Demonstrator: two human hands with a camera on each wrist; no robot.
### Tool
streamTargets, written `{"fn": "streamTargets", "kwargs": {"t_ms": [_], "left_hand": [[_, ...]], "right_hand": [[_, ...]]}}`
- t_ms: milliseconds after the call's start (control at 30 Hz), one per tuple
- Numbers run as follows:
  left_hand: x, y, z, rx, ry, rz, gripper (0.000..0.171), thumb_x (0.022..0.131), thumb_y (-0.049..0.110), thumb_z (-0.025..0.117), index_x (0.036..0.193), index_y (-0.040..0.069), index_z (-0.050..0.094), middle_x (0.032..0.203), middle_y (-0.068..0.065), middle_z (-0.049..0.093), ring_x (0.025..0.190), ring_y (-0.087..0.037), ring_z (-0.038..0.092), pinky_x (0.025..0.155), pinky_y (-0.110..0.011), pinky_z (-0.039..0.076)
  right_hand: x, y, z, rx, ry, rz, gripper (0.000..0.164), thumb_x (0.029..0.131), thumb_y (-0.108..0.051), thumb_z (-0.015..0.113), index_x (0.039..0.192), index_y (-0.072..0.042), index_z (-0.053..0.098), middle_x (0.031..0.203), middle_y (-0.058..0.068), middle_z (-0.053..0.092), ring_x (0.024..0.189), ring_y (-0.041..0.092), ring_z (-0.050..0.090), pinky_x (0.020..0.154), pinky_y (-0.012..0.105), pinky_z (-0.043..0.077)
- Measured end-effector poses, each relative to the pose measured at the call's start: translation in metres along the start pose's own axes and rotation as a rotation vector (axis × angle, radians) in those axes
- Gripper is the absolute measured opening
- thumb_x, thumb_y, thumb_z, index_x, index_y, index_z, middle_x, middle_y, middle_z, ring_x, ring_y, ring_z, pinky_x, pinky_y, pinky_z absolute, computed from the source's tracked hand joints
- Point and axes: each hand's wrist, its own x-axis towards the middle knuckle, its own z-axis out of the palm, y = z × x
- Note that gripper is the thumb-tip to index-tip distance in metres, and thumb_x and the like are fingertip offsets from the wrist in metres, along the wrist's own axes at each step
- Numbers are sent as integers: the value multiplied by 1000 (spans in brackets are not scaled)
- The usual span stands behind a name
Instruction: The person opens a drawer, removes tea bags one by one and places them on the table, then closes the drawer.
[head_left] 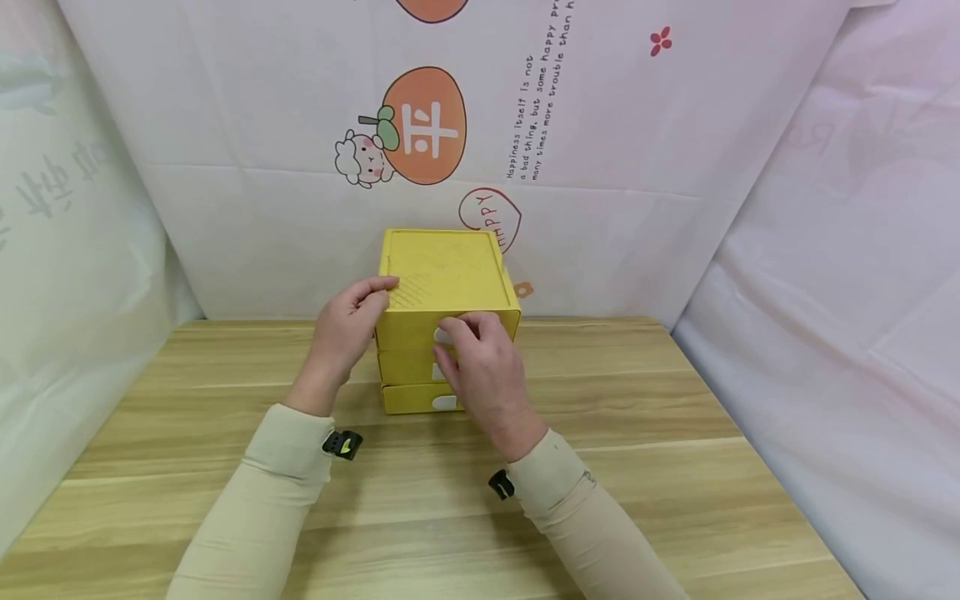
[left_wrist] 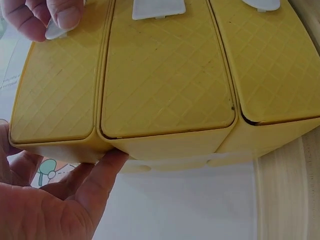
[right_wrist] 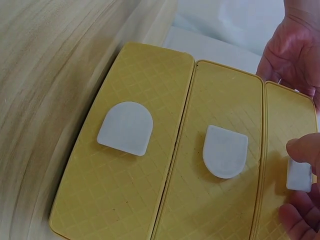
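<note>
A yellow three-drawer storage box (head_left: 450,271) stands upright, its drawer fronts turned towards me in the head view. My left hand (head_left: 343,332) grips its upper left side, fingertips at the top edge; the left wrist view shows fingers (left_wrist: 102,175) against the side wall. At the top drawer, my right hand (head_left: 491,367) pinches the white handle (right_wrist: 299,175) between thumb and fingers. Below it, the middle drawer carries a white handle (right_wrist: 225,151), and the bottom drawer another white handle (right_wrist: 126,128). In the head view my right hand covers part of the drawer fronts.
The box stands near the back of a wood-grain table (head_left: 420,517). Behind it hangs a white printed cloth (head_left: 600,233), with more white cloth (head_left: 847,317) at the sides. A dark wrist strap (head_left: 343,444) shows at my left cuff.
</note>
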Motion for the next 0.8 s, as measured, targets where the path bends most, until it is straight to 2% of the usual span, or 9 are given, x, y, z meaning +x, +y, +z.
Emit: {"fn": "streamTargets", "kwargs": {"t_ms": [100, 200, 333, 800], "left_hand": [[1, 1, -2, -30, -30, -29, 40, 106, 35, 48, 139, 25, 69, 133, 0, 65, 66, -14, 46, 62, -29, 44], [3, 1, -3, -76, -57, -58, 40, 106, 35, 50, 140, 23, 68, 141, 1, 62, 86, -16, 54, 73, -30, 51], [4, 2, -5, -125, -77, -83, 40, 105, 33, 52, 139, 20, 69, 148, 2, 59, 107, -19, 55, 84, -32, 55], [5, 5, -5, -89, -73, -92, 38, 106, 37, 50, 134, 20, 71, 145, 1, 61, 106, -22, 55, 86, -42, 55]], "right_hand": [[1, 0, 0, 9, 1, 10, 23, 95, -24, 79, 114, -13, 70, 107, 9, 58, 96, 21, 61, 75, 32, 60], [2, 0, 1, 20, 8, 22, 22, 94, -22, 80, 112, -14, 70, 104, 9, 57, 92, 21, 60, 70, 32, 59], [2, 0, 2, 44, 21, 28, 22, 93, -20, 81, 111, -14, 70, 100, 9, 56, 88, 21, 59, 65, 34, 58], [2, -1, 0, 86, -18, 66, 20, 95, -22, 79, 110, -13, 69, 100, 8, 57, 88, 21, 61, 66, 33, 58]]}}
